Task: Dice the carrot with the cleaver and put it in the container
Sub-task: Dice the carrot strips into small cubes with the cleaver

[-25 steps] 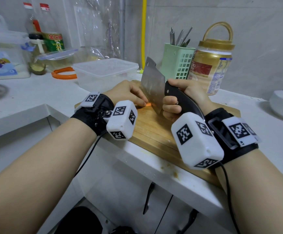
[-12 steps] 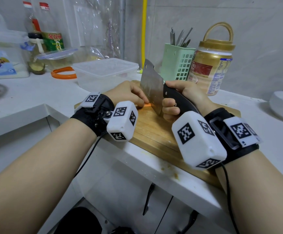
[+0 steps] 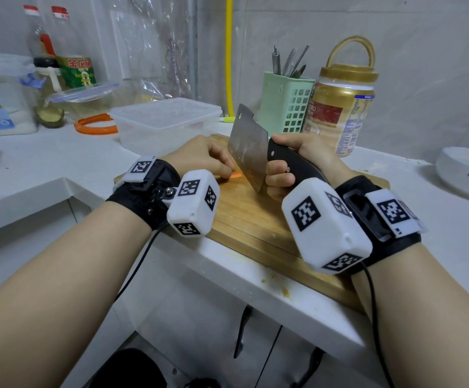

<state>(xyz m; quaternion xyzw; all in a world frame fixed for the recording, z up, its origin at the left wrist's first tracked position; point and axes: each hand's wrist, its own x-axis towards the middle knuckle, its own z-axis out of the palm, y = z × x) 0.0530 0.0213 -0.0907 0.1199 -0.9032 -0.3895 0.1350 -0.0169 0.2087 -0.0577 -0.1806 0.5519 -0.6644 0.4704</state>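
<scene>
On a wooden board [image 3: 244, 219], the right hand [image 3: 297, 161] grips the cleaver [image 3: 248, 151], blade edge down, tip pointing away. The left hand [image 3: 202, 161], fingers curled, pins the carrot [image 3: 235, 176] just left of the blade; its long axis is hidden. The container [image 3: 166, 123] sits behind the board.

The cleaver [image 3: 248, 151] dipped a touch lower onto the wooden board [image 3: 244, 217], and the right hand [image 3: 297, 161] edged it closer to the left hand [image 3: 199, 161], narrowing the visible sliver of carrot [image 3: 235, 176].
</scene>
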